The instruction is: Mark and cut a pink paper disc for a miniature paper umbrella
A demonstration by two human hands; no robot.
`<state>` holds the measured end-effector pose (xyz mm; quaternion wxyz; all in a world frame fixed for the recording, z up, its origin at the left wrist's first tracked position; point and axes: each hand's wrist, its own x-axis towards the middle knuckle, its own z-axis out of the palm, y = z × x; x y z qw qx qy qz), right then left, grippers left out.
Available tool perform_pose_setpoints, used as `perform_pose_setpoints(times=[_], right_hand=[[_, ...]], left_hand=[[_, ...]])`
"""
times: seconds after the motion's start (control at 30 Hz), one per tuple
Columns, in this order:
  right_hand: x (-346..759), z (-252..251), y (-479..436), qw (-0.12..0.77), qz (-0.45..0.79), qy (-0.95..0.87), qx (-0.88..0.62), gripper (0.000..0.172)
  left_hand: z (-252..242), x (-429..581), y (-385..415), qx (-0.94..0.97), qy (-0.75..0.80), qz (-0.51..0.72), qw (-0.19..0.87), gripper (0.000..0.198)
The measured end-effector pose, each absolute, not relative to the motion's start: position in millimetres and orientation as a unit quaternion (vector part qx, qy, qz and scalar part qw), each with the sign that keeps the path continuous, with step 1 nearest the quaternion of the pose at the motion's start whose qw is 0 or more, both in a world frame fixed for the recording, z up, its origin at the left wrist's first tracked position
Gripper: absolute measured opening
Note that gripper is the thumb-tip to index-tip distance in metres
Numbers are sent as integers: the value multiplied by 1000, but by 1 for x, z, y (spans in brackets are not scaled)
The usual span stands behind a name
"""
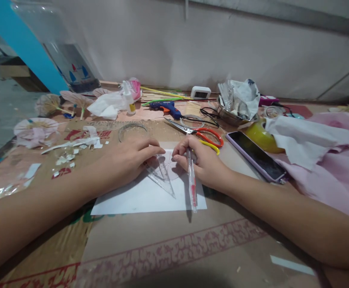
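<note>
My left hand rests on a transparent set square, its fingers curved over the upper part and holding it against a white sheet of paper. Pinched in my right hand is a transparent pen with red inside, its back end pointing toward me. A faint curved line and other thin marks show on the paper between my hands. The pen's tip is hidden behind my right fingers. Just beyond that hand lie scissors with red and yellow handles, blades spread.
A phone lies to the right, beside yellow tape and pink cloth. A blue glue gun, a glue bottle and thin sticks line the back. Paper scraps and round fans are at left.
</note>
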<state>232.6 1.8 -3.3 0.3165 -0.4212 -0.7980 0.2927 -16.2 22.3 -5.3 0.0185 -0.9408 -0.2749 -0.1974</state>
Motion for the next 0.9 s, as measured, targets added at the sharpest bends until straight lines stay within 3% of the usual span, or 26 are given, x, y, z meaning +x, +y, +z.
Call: perform_pose_setpoints(times=[0.23,0.4,0.67,0.9], right_hand=[[231,-7,5,275,187,-817,-471,18],[230,-8,8,257,157,-832,-465,17],[229,-9,7,239,171,-840,-456,25],[231,-3,1,306,214,-819,-436,12]], left_hand=[[-14,-20,25,-932,-271,-237,33,25],[-6,-23,18,-922,-310,-220,75,10],[2,-22,17,-936,-289,-186,70,21],[4,-21,18,-943,-270,-161,106,27]])
